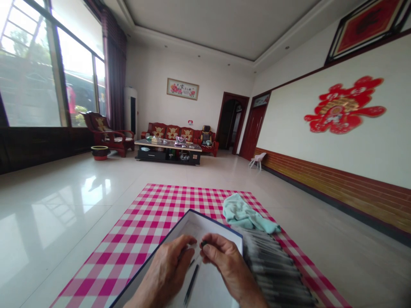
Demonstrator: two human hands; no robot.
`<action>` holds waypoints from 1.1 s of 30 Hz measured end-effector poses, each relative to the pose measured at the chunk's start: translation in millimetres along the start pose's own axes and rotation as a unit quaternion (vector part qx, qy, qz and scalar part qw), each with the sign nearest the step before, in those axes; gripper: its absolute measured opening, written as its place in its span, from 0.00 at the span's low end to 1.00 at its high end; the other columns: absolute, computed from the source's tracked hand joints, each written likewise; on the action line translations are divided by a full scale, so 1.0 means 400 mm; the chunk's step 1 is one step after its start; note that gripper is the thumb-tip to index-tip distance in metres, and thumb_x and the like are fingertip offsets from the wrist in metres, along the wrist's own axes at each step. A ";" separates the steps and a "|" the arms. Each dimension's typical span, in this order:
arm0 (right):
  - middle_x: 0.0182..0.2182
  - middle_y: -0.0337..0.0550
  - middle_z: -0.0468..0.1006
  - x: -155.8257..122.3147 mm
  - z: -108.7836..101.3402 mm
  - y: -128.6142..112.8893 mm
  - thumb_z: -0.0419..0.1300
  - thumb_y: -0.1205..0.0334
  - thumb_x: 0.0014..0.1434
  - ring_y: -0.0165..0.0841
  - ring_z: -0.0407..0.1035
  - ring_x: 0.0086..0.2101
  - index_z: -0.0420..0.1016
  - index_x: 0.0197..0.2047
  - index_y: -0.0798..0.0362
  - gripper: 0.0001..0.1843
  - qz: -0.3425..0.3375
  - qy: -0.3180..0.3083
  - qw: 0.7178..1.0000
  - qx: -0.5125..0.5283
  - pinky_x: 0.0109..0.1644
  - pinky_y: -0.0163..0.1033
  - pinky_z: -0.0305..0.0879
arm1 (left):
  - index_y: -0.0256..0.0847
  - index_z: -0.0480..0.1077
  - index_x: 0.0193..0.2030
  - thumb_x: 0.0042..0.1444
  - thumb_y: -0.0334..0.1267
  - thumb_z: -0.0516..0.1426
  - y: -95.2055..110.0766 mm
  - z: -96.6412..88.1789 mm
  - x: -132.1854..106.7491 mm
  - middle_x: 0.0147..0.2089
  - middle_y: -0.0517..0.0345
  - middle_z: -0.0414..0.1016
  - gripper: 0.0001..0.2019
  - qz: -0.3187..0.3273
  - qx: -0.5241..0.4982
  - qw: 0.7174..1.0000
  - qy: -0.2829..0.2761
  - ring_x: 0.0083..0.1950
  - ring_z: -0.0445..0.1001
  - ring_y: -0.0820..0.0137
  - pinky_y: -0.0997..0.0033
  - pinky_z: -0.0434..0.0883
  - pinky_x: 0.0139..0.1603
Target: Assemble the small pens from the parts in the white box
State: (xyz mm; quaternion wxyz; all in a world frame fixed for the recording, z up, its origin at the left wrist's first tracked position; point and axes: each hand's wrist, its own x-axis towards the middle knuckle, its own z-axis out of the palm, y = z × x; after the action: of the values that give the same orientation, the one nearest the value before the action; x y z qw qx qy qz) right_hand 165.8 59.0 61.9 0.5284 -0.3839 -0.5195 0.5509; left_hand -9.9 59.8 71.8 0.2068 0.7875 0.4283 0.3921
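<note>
Both my hands are low in the middle of the view, over a shallow white box [192, 222] with a dark blue rim. My left hand [167, 269] is curled, its fingers pinched on one end of a thin dark pen [191, 283] that points down toward me. My right hand [226, 263] is closed too, fingertips pinching a small dark piece, maybe a pen cap [203, 244], close to the left fingers. A row of several dark pens [272, 265] lies beside the box on the right, partly blurred.
The box sits on a pink and white checked cloth [150, 222] spread on a glossy tiled floor. A crumpled light green towel [244, 214] lies past the pens. Far behind stand a low coffee table [168, 150], red sofas and an armchair [107, 132].
</note>
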 end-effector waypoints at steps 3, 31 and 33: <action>0.30 0.38 0.75 -0.002 0.009 -0.009 0.63 0.63 0.52 0.27 0.66 0.28 0.76 0.38 0.54 0.09 -0.005 0.004 0.999 -0.037 0.37 0.34 0.64 | 0.45 0.67 0.44 0.61 0.36 0.48 -0.005 0.005 -0.001 0.37 0.60 0.77 0.09 0.015 0.003 1.000 0.000 0.37 0.75 0.70 0.75 0.66 0.38; 0.32 0.39 0.76 -0.022 0.032 -0.061 0.56 0.66 0.57 0.32 0.70 0.35 0.77 0.41 0.51 0.10 -0.110 -0.024 0.958 -0.264 0.41 0.34 0.65 | 0.40 0.66 0.27 0.58 0.35 0.51 0.007 -0.001 -0.002 0.26 0.62 0.68 0.09 -0.001 0.027 1.000 -0.006 0.27 0.67 0.74 0.77 0.59 0.28; 0.29 0.38 0.75 -0.023 0.026 -0.058 0.56 0.65 0.57 0.31 0.68 0.32 0.76 0.39 0.53 0.08 -0.068 -0.038 0.970 -0.230 0.38 0.33 0.64 | 0.40 0.66 0.27 0.59 0.35 0.51 0.012 -0.007 -0.001 0.27 0.62 0.68 0.10 0.003 0.018 1.000 -0.010 0.28 0.68 0.75 0.77 0.59 0.29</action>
State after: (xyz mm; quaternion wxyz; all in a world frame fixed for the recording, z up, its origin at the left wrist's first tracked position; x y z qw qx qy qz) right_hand 161.3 46.2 85.1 0.4414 -0.4377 -0.6772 0.3936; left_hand -9.6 56.7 76.4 0.1957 0.7963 0.4308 0.3768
